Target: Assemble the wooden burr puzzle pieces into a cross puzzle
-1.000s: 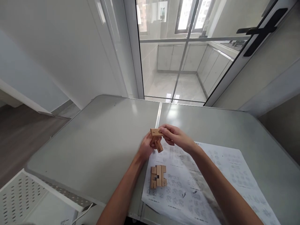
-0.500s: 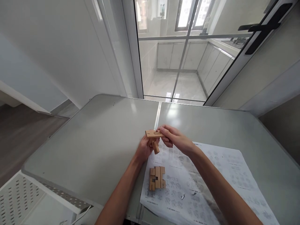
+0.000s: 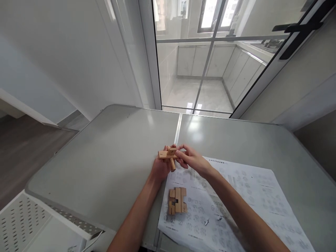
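Above the left edge of a printed sheet, both my hands hold a small assembly of notched wooden puzzle pieces [image 3: 163, 154]. The pieces cross each other: one lies flat, one stands across it, and one end points down toward me. My left hand [image 3: 160, 168] closes around the assembly from the left and below, most of its fingers hidden. With thumb and fingers, my right hand [image 3: 193, 159] pinches its right side. Nearer to me, a cluster of several more wooden puzzle pieces [image 3: 178, 200] lies side by side on the sheet.
The large paper sheet [image 3: 252, 199] with rows of printed diagrams covers part of the grey table [image 3: 118, 150]. Two small shiny bits [image 3: 206, 222] lie on it. A white perforated rack [image 3: 26, 220] stands at lower left. A glass door [image 3: 189, 63] is beyond the table.
The flat wooden piece has shifted lower and left into the assembly, and a piece now shows standing across it. My right hand has moved slightly left. The cluster on the sheet stays put.
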Demonstrator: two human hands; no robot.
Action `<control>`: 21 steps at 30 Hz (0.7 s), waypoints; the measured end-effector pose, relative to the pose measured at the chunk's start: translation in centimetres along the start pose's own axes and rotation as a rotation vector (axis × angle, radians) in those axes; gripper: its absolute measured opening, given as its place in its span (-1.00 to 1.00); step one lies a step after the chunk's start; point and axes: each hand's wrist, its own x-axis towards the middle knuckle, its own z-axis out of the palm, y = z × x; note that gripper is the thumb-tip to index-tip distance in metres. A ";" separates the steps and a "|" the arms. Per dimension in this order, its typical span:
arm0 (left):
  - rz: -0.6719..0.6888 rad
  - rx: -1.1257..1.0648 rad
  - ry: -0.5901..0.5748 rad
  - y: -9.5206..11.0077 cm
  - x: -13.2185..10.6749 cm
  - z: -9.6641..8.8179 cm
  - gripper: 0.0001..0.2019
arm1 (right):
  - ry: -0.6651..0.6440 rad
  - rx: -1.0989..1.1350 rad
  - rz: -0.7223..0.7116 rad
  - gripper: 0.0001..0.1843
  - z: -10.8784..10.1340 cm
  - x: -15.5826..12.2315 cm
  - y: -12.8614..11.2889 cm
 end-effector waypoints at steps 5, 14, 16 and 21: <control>0.000 -0.067 -0.024 0.0 -0.1 -0.4 -0.69 | 0.006 0.003 -0.011 -0.52 0.3 0.1 0.3; -0.050 -0.071 -0.058 0.2 -0.1 -0.5 -0.68 | -0.109 0.102 -0.011 -0.53 -0.5 0.6 1.7; -0.048 -0.061 -0.072 0.2 0.0 -0.5 -0.69 | -0.130 0.122 0.000 -0.52 -0.7 0.6 1.7; -0.005 0.039 -0.064 -0.2 0.1 -0.9 -0.62 | -0.234 0.210 0.072 -0.51 -0.9 0.3 0.8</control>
